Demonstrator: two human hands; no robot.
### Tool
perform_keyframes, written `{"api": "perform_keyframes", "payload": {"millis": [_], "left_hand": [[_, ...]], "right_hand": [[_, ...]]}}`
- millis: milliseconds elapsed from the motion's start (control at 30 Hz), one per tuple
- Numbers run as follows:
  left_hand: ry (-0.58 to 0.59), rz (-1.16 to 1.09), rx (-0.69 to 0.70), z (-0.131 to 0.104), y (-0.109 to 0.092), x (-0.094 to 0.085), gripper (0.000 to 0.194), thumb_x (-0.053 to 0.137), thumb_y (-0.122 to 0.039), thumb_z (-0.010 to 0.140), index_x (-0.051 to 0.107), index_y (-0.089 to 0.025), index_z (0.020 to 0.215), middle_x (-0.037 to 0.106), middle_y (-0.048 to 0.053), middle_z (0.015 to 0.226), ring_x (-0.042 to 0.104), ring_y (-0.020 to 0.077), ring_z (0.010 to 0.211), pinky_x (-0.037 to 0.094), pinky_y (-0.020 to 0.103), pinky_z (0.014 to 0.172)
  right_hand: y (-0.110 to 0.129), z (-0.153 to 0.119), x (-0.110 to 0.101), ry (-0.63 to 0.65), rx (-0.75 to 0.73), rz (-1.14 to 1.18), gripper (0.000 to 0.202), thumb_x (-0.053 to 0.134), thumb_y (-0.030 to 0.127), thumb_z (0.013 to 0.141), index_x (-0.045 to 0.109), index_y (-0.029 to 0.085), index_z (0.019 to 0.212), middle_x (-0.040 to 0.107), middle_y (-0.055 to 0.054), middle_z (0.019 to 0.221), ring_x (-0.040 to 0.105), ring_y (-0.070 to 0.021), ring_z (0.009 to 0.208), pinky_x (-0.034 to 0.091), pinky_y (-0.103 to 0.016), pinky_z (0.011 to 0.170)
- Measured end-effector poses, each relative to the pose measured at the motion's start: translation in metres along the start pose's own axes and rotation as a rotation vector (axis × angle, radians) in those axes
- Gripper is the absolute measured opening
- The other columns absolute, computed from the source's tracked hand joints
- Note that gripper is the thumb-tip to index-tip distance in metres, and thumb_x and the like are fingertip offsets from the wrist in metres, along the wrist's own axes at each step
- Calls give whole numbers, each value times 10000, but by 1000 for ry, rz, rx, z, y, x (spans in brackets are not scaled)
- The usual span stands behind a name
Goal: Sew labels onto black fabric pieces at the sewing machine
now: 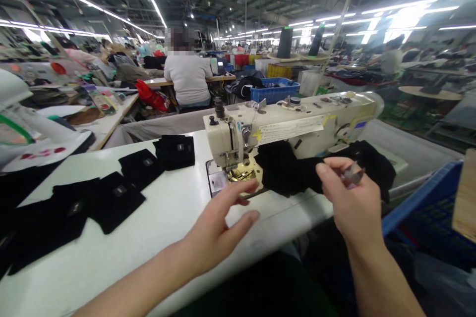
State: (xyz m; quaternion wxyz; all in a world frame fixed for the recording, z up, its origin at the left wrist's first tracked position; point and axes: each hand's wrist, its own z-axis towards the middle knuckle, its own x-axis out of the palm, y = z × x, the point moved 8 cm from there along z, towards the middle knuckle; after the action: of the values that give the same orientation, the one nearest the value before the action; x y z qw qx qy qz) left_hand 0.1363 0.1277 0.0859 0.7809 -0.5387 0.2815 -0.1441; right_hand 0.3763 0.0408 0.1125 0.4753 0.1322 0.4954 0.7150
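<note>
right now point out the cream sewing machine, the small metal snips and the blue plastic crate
cream sewing machine [297, 126], head view, arm's front face
small metal snips [354, 174], head view, blades
blue plastic crate [274, 93], head view, front wall

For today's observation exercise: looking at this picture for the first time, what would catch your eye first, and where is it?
The cream sewing machine stands mid-frame on the white table, with black fabric bunched under its arm. In front of it the left hand reaches open toward the needle area, while the right hand pinches a small metal tool. Black cut pieces lie in a row on the table's left.
</note>
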Motion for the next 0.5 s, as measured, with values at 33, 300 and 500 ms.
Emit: {"api": "perform_keyframes", "payload": {"millis": [33, 300, 500], "left_hand": [[71, -92, -58, 0, -2, 19, 607, 798, -275, 763, 612, -300, 1340, 595, 105, 1386, 559, 334, 1263, 493, 444, 1032], [189, -434, -349, 1, 19, 72, 310, 793, -267, 732, 713, -191, 1022, 736, 36, 956, 673, 240, 899, 526, 335, 834], [410, -392, -572, -17, 52, 39, 214, 809, -357, 738, 766, -183, 855, 757, 32, 887, 677, 191, 821, 508, 285, 810]], "right_hand": [[13, -9, 4, 58, -40, -24, 231, 670, 446, 836, 704, 218, 858, 634, -2, 662, 539, -148, 548, 445, -273, 531], [33, -30, 28, 326, -134, -19, 219, 614, 413, 897, 767, 260, 869, 760, -26, 837, 666, -194, 704, 502, -289, 643], [-9, -10, 24, 272, -13, -82, 295, 609, 480, 873, 702, 222, 766, 676, -7, 709, 590, -175, 666, 451, -275, 629]]}}
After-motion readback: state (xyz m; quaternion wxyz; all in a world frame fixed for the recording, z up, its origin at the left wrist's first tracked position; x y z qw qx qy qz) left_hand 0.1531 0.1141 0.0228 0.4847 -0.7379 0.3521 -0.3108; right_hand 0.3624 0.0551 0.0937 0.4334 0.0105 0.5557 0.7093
